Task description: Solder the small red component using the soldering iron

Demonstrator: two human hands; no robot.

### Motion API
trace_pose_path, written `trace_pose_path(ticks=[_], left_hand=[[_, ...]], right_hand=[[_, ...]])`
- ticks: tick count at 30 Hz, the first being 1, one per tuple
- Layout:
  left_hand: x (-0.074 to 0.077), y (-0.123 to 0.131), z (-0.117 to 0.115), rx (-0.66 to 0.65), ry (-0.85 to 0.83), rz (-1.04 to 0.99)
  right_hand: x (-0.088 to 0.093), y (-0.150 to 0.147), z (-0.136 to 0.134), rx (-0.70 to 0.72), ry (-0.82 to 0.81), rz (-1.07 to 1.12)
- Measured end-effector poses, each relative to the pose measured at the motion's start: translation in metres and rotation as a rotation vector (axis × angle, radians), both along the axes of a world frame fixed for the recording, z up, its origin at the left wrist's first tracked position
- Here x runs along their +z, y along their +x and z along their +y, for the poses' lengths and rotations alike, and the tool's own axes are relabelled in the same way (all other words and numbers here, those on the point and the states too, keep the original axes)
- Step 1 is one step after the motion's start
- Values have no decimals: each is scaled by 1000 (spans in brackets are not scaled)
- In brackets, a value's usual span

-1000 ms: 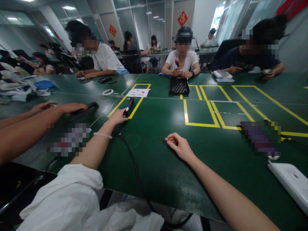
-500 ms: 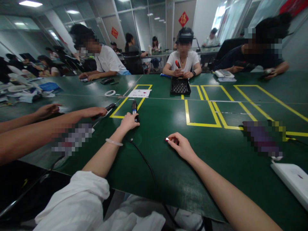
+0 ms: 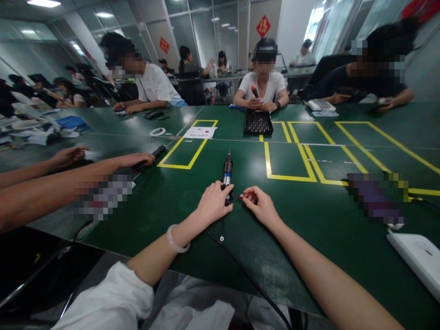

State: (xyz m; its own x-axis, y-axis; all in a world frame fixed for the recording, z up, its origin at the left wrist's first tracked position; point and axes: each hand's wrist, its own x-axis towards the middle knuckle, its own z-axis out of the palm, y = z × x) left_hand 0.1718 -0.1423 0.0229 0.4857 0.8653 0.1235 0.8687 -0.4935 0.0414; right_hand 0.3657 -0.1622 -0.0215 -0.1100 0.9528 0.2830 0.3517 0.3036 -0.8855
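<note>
Green matting covered the long shared table (image 3: 309, 238), marked off with yellow tape boxes (image 3: 287, 160), and other people sat along the far side and to our left under the office lights. We had both hands close together near the middle of our stretch of the table. Our left hand (image 3: 215, 204) was closed around the rear end of a black electric screwdriver (image 3: 227, 172) with a blue band, which lay flat on the mat, its tip pointing away from us toward the far side. Its black cable (image 3: 247, 275) ran back from under that hand toward the table edge nearest us. A pale bracelet (image 3: 177, 240) sat on that wrist, and a white sleeve (image 3: 113, 302) was pushed up the forearm.

Our right hand (image 3: 263, 208) rested on the mat just beside the screwdriver's handle, thumb and forefinger pinched on a small red part (image 3: 241, 196) — too small for us to tell what it was. The part lay at the fingertips, almost touching the tool.

To our left, a neighbour's bare arms (image 3: 51, 192) stretched across the mat, one hand on a dark tool (image 3: 154, 153). Further off lay a sheet of paper (image 3: 199, 133) inside a tape box, a white ring of tape (image 3: 157, 132), and a black tray (image 3: 257, 123) in front of the person opposite. A flat white box (image 3: 417, 259) sat at our right — well apart from our hands.
</note>
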Motion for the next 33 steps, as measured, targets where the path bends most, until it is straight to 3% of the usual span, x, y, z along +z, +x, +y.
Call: trace_pose_path(ticks=[6, 13, 26, 33], left_hand=[[1, 11, -17, -100, -29, -35], [-1, 9, -18, -111, -10, -49], [-6, 7, -11, 35, 33, -38], [-11, -2, 5, 48, 48, 1]], right_hand=[[-6, 0, 0, 29, 53, -134], [-5, -2, -2, 43, 137, -317], [-1, -4, -11, 124, 118, -261], [-3, -5, -12, 149, 87, -222]])
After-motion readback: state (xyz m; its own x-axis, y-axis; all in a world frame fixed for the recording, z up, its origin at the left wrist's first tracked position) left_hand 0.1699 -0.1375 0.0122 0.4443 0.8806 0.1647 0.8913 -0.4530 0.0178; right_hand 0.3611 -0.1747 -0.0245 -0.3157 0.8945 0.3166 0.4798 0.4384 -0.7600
